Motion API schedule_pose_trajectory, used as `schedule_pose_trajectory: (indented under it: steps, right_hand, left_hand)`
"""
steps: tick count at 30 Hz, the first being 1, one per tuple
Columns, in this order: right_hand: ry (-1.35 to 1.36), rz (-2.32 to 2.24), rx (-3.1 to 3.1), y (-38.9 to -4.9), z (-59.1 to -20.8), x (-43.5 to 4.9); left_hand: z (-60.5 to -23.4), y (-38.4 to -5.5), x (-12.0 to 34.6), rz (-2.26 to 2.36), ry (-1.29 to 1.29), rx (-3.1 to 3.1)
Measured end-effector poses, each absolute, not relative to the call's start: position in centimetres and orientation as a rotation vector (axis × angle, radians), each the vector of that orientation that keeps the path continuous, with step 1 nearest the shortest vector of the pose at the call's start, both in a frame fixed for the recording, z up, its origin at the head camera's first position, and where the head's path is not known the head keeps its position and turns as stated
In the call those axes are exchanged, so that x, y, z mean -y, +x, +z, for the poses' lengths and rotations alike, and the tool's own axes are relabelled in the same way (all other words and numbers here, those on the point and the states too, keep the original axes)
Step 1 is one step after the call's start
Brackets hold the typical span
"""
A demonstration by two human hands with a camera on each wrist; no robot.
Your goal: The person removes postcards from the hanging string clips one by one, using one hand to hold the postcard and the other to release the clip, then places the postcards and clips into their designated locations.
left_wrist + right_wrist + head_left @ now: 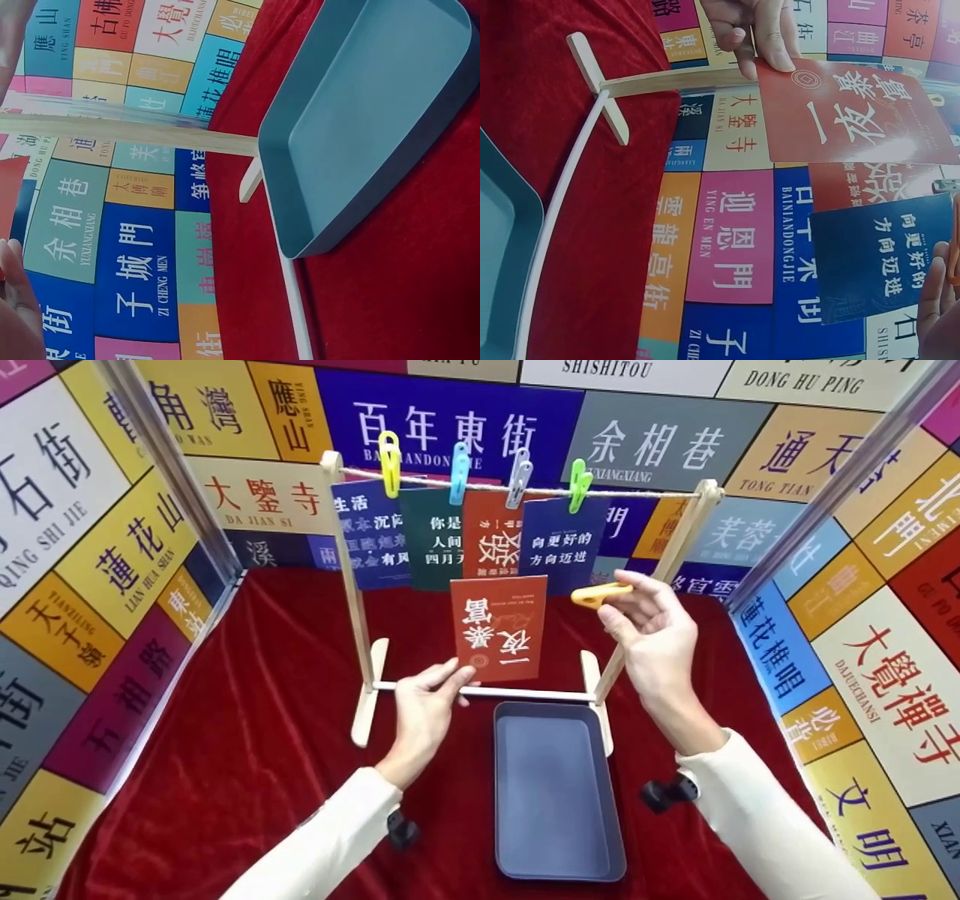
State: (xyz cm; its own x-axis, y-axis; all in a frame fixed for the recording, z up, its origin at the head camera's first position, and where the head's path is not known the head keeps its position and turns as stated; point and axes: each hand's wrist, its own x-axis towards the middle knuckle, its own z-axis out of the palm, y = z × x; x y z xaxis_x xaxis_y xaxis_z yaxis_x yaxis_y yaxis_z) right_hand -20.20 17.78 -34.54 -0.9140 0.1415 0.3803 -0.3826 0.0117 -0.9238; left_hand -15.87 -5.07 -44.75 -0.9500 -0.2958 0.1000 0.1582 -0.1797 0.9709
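My left hand [426, 711] pinches a red card [501, 630] by its lower left corner, holding it up in front of the wooden rack. In the right wrist view the same red card [855, 112] shows white characters, with the left hand's thumb on its face. My right hand [656, 634] pinches an orange-yellow clothespin [600, 595] between thumb and fingers, to the right of the card. Behind, on the rack's string [637, 495], hang a blue card [375, 547], a green card [436, 559], another red card [487, 521] and a dark blue card [562, 544].
Yellow [389, 465], light blue [459, 472], grey [517, 478] and green [579, 486] clothespins sit along the string. The wooden rack [351, 577] stands on red cloth [225, 780]. A dark grey tray [559, 795] lies before its right foot. Printed panels surround the cloth.
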Motion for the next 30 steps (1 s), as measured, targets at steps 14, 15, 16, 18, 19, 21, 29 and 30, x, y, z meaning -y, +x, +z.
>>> schedule_pose_trajectory:
  steps: [14, 15, 16, 18, 19, 21, 29, 30]
  right_hand:
    - [0.173, 1.975, 1.96, -19.5, -36.4, -17.8]
    - [0.17, 1.997, 1.948, -19.4, -36.5, -17.7]
    - [0.171, 2.014, 1.939, -19.3, -36.6, -17.5]
    - [0.182, 2.035, 1.932, -19.1, -36.9, -17.3]
    - [0.185, 2.044, 1.931, -19.0, -37.0, -17.2]
    - [0.194, 2.044, 1.933, -18.9, -37.2, -17.1]
    - [0.178, 2.049, 1.942, -18.5, -38.2, -16.9]
    - [0.176, 2.049, 1.948, -18.5, -38.4, -16.9]
  left_hand:
    - [-45.9, -15.4, 5.5, -2.128, 0.168, 1.778]
    - [-45.9, -15.4, 5.5, -2.126, 0.165, 1.776]
    - [-46.0, -15.4, 5.5, -2.124, 0.165, 1.777]
    - [-46.1, -15.3, 5.5, -2.126, 0.168, 1.772]
    - [-46.1, -15.2, 5.5, -2.133, 0.172, 1.767]
    - [-46.3, -15.1, 5.5, -2.146, 0.184, 1.762]
    - [-47.3, -14.7, 5.7, -2.173, 0.231, 1.781]
    - [-47.5, -14.7, 5.7, -2.171, 0.233, 1.789]
